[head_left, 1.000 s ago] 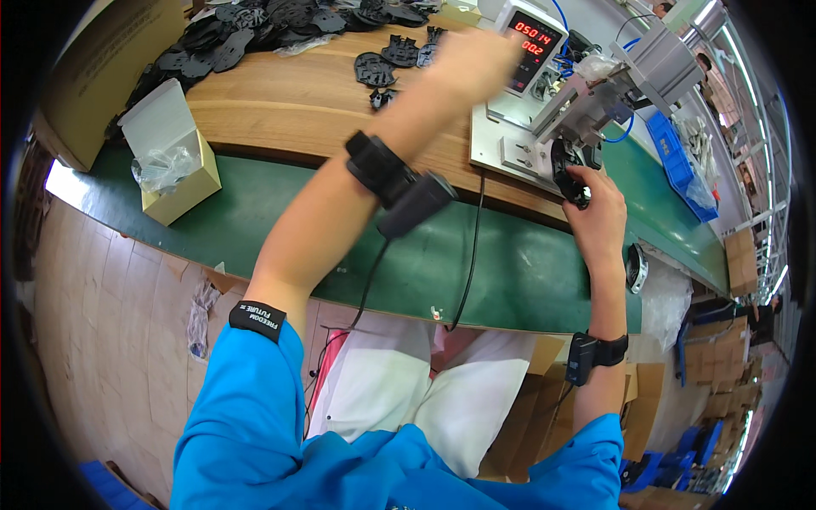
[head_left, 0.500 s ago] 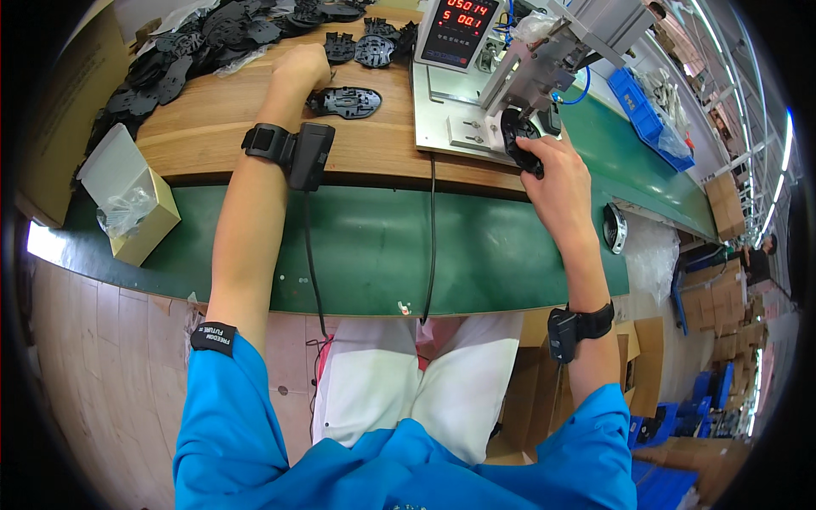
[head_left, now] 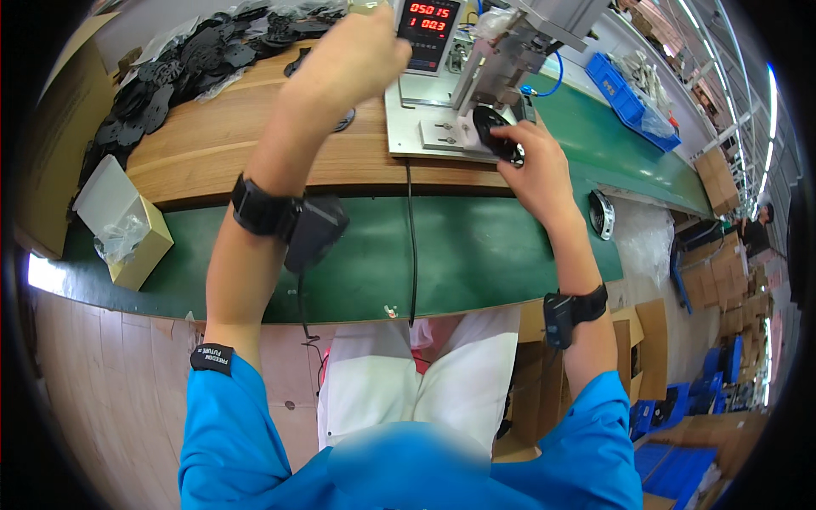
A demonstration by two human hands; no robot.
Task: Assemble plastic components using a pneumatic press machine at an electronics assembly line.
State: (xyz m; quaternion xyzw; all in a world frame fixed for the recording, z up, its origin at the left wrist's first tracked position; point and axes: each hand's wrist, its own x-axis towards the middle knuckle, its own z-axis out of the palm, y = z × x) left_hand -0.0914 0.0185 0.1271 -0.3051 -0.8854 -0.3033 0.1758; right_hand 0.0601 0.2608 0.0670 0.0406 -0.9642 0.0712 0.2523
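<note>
At the press [head_left: 476,106] my right hand [head_left: 540,170] pinches the near end of a black oval plastic part [head_left: 491,129] between thumb and fingers. That part stands tilted against the fixture under the press head. My left hand [head_left: 357,59] is raised over the wooden board, in front of the left edge of the display box [head_left: 427,34]. It is blurred and its fingers are mostly hidden, so whether it holds anything does not show. Beyond my left wrist, the edge of another black part [head_left: 345,121] peeks out on the board.
A heap of black plastic parts [head_left: 183,72] lies at the far left beside a large carton [head_left: 59,127]. A small open box [head_left: 140,246] with clear bags stands on the green bench [head_left: 365,255]. At right are a blue bin [head_left: 625,98] and a black-and-silver part [head_left: 601,214].
My left hand has lifted off the black parts on the board and moved right, toward the display. My right hand stays on its part at the press. The red digits have changed.
</note>
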